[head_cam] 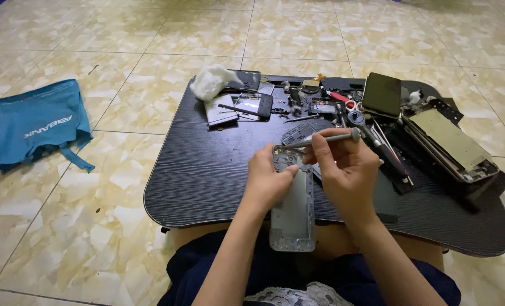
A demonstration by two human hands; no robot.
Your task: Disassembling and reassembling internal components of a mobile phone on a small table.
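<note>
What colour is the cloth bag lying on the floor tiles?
The bag is teal blue with white lettering, seen clearly at left in the head view.

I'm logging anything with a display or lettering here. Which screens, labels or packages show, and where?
Phone screen: far right of the table, propped up, dark glossy rectangle, switched off.
Blue cloth bag: on the floor tiles at left, crumpled, white lettering.
Small dark phone: table's far left, flat, black.

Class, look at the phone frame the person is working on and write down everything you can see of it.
The phone frame is a long silver-grey metal-looking shell, opened, its pale inner plate showing, with small cutouts near the top. It lies lengthwise, overhanging the near edge of the black table. The left hand steadies its upper part; the right hand holds a grey screwdriver above its top end.
</note>
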